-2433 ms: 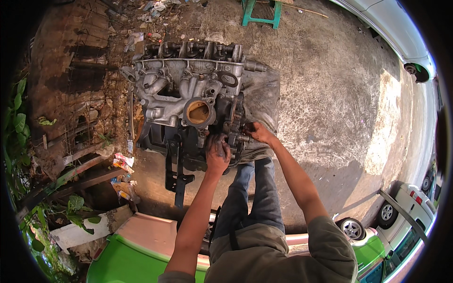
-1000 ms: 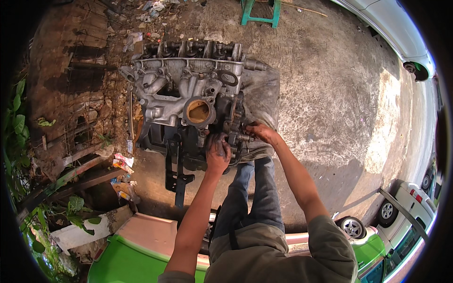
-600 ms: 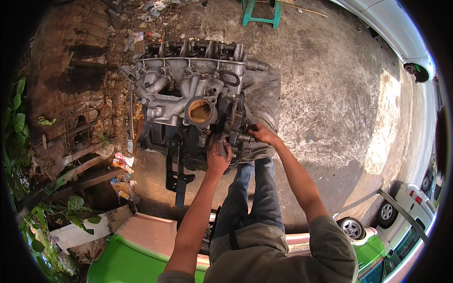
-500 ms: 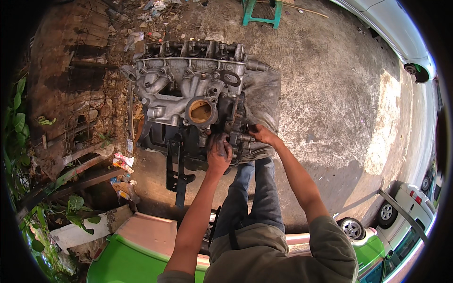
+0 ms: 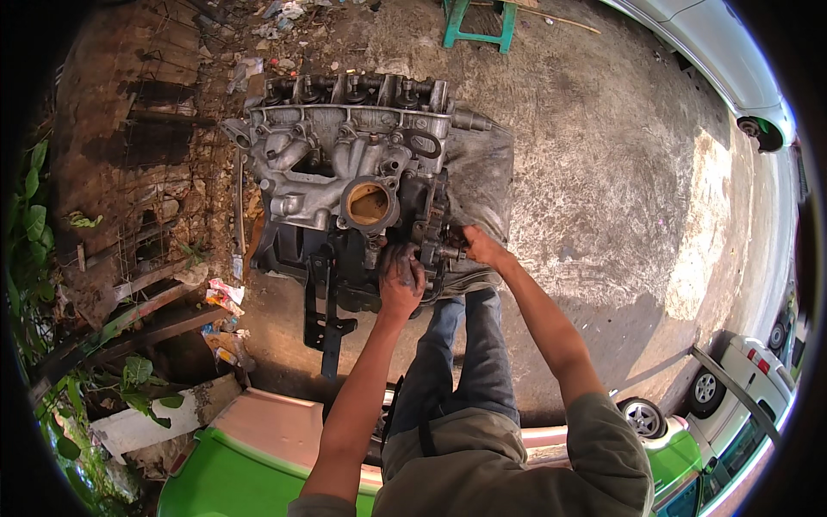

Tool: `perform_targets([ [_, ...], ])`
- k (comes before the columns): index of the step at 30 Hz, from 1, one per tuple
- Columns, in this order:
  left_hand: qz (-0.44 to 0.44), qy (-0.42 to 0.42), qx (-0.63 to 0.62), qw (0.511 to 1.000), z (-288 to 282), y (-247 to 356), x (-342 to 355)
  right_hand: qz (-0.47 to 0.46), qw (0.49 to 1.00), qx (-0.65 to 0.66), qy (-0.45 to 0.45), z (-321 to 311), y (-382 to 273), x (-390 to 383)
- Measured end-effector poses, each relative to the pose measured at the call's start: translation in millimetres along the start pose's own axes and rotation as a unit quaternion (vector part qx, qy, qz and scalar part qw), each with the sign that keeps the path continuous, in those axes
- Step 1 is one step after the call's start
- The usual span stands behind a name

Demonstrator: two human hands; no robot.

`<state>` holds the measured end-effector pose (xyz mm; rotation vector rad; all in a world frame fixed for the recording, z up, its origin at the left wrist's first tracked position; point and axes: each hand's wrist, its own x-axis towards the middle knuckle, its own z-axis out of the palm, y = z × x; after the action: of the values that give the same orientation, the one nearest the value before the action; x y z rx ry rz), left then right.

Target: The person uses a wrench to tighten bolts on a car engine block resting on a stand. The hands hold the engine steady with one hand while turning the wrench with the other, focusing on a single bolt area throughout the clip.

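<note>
Finds the engine [image 5: 353,159] just beyond jeans-clad legs [image 5: 482,362]. Lays the left hand [image 5: 401,274] on the near side of the engine with bent fingers, and the right hand [image 5: 482,245] at its right end, beside a stubby metal shaft [image 5: 453,252]. Cannot tell clamping from mere touching in either grip, with fingertips hidden among dark castings. Shows tan material [image 5: 370,203] inside the engine's round port [image 5: 346,207]. Continues outward with a grey sheet [image 5: 487,194] right of the engine, over rough concrete floor [image 5: 594,189]. Beyond the engine, shows a green stool [image 5: 476,40], cut off at the top; farther right, a silver vehicle [image 5: 719,43], cropped too.
</note>
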<state>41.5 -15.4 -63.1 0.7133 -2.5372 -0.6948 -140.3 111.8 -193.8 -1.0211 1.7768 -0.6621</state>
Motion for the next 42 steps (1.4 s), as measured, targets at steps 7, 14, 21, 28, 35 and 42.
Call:
perform_targets([
  [7, 0.0, -0.004, 0.002, 1.0, 1.0, -1.9, -1.9, -0.03, 0.999, -0.028, 0.008, 2.5, 1.9, 2.9],
  [14, 0.0, 0.001, -0.005, 1.0, 0.5, -0.2, -1.1, 0.003, 1.0, 0.023, 0.001, 10.0, 23.8, 16.5],
  [21, -0.007, -0.001, -0.028, 1.0, -2.1, 1.9, 2.5, -0.108, 0.992, 0.011, 0.065, 16.1, 25.4, 27.0],
  [28, -0.003, 0.0, -0.018, 1.0, -1.3, 0.9, 0.9, -0.013, 0.996, 0.086, 0.011, 0.6, -5.2, 12.1],
  [35, -0.018, -0.009, -0.018, 1.0, 2.1, -1.9, -3.0, -0.017, 0.99, 0.142, 0.018, -1.9, -9.0, 6.6],
  [42, -0.025, -0.012, -0.017, 0.999, 0.7, -0.6, -2.8, -0.058, 0.992, 0.095, 0.065, 5.6, -3.9, 17.1],
])
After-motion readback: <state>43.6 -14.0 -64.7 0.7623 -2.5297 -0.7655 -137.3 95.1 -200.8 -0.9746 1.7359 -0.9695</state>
